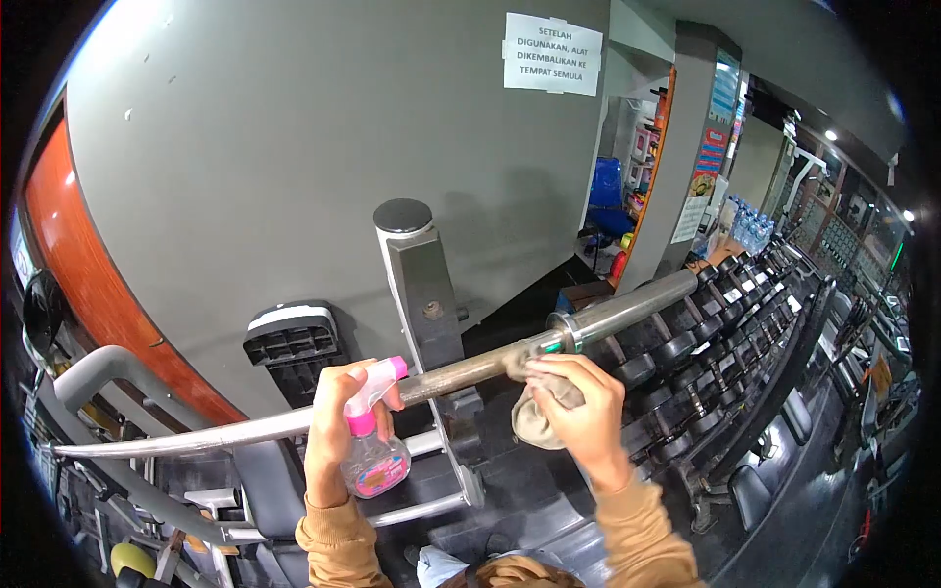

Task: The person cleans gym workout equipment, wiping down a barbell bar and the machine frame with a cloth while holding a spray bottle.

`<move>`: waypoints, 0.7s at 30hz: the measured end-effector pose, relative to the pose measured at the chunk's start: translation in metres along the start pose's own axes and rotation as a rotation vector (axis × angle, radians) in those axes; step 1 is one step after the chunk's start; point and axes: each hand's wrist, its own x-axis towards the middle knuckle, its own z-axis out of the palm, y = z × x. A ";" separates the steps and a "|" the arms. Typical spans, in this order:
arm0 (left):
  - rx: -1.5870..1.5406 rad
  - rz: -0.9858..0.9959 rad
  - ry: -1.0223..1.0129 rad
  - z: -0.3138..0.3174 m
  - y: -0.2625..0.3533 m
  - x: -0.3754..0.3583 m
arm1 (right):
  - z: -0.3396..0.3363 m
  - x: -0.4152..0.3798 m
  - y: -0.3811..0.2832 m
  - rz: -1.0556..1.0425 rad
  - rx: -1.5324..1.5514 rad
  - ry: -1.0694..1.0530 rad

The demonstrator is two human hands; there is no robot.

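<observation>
My left hand (338,412) is closed around the neck of a clear spray bottle (380,465) with a pink and white trigger head. It is held in front of a long metal barbell (470,370), which runs across the view. Bunched in my right hand (586,410) is a beige cloth (537,419). Part of the cloth wraps over the bar, just left of the collar at its thick right end sleeve. My fingers press the cloth there and hide some of the bar.
Behind the bar stands a grey upright post (423,284). A dumbbell rack (765,392) with several dumbbells extends along the right. Bench pads (265,490) and a curved tubular frame are at the lower left. A paper notice (553,55) hangs on the grey wall.
</observation>
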 end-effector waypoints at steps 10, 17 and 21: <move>-0.016 0.031 -0.021 -0.004 -0.002 -0.002 | 0.081 -0.037 0.033 0.002 -0.094 0.501; 0.000 0.051 -0.038 -0.007 -0.003 -0.002 | 0.092 -0.050 0.042 0.170 0.035 0.617; 0.005 0.046 -0.042 -0.009 -0.004 -0.001 | 0.111 -0.049 0.042 0.402 0.275 0.724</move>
